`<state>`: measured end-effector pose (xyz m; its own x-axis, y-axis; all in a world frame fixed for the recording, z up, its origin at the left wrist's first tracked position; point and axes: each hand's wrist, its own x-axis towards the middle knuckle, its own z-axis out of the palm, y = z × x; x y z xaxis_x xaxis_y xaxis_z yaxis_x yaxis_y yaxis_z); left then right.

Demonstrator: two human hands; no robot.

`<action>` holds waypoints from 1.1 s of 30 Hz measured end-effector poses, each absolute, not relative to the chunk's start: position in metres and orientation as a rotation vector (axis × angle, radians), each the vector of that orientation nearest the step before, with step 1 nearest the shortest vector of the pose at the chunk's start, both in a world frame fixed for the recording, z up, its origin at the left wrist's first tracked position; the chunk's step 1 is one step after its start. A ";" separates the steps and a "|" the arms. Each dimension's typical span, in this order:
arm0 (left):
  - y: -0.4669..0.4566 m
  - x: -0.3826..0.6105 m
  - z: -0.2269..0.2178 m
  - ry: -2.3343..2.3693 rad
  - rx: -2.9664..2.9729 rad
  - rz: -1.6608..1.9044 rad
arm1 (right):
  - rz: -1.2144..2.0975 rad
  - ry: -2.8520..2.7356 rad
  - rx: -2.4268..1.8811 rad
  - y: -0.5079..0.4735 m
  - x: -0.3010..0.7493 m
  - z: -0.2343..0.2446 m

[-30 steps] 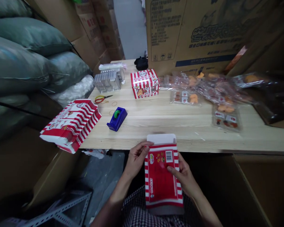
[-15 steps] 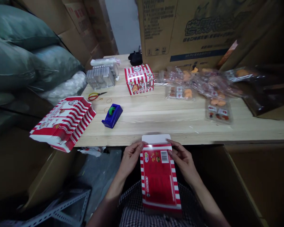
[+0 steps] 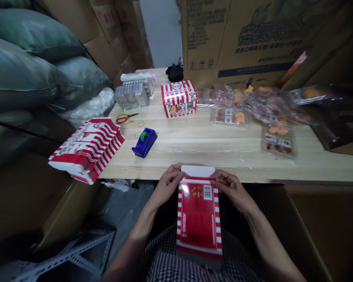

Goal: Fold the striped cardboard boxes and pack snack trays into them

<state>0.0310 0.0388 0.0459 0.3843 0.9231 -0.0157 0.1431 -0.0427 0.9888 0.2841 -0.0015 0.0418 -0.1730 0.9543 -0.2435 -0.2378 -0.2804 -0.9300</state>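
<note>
A red-and-white striped carton (image 3: 198, 219) rests over my lap, its barcode side up and a white flap standing out at the top end. My left hand (image 3: 168, 184) pinches its upper left corner between thumb and fingers. At the upper right corner, my right hand (image 3: 231, 189) grips the edge below the flap in the same way. The carton looks fairly flat; whether anything is inside is hidden. Beyond it on the table are a blue tape dispenser (image 3: 145, 142) with green tape and a stack of flattened striped cartons (image 3: 88, 147) to the left.
On the table (image 3: 182, 149) stand a made-up striped box (image 3: 179, 99), clear plastic cases (image 3: 131, 96) and scissors (image 3: 127, 117). Bagged toy food packs (image 3: 278, 141) lie to the right. A large cardboard box (image 3: 238, 39) stands behind, and green sacks (image 3: 32, 35) are piled left.
The carton's flap end is slightly nearer the table edge, and both hands have shifted a little along its top. The whole view has moved slightly, carrying the table items rightward.
</note>
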 end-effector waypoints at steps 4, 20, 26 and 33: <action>0.020 0.032 0.031 0.969 1.143 0.926 | 1.596 -0.962 -1.169 -0.014 0.283 0.030; 0.021 0.026 0.033 0.976 1.186 0.836 | 1.504 -0.857 -1.183 -0.028 0.272 0.030; 0.020 0.040 0.017 1.003 0.895 1.028 | 1.435 -0.645 -1.211 -0.019 0.263 0.012; 0.021 0.057 0.013 0.874 0.506 0.991 | 1.530 -0.501 -1.144 -0.020 0.260 0.027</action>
